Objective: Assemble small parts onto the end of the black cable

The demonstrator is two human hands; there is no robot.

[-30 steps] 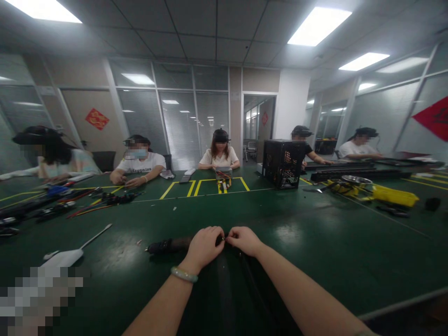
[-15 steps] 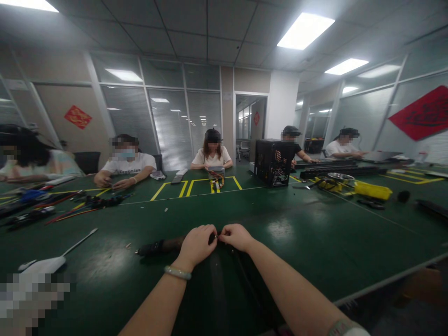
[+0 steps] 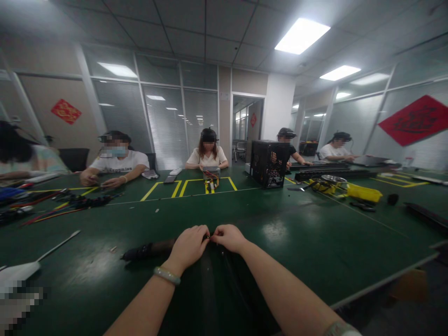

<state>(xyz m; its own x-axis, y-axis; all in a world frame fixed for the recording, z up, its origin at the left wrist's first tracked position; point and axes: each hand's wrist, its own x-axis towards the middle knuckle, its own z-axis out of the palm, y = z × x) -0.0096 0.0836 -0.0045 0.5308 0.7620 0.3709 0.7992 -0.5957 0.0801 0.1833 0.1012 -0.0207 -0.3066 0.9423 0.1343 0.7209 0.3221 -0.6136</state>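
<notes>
A dark electric screwdriver (image 3: 150,251) lies on the green table with its tip to the left, and its rear end passes under my left hand (image 3: 189,246). That hand is closed around its rear part. My right hand (image 3: 229,238) is closed in a pinch, its fingertips meeting those of my left hand. A tiny brass-coloured glint (image 3: 209,237) shows between the fingertips; what it belongs to is hidden. From beneath my right hand a black cable (image 3: 229,270) runs toward me over the table.
At left lie a white long-necked object (image 3: 21,275) and bundled wires (image 3: 84,201). A black computer case (image 3: 268,164) stands across the table. Yellow tape (image 3: 229,183) marks it; a yellow container (image 3: 364,192) and dark bars (image 3: 336,173) are at right. Several co-workers sit around.
The view has turned slightly right, so the scene shifts left in it. Both hands stay together at the screwdriver's rear end, with fingertips still meeting; a brass-coloured glint now shows there.
</notes>
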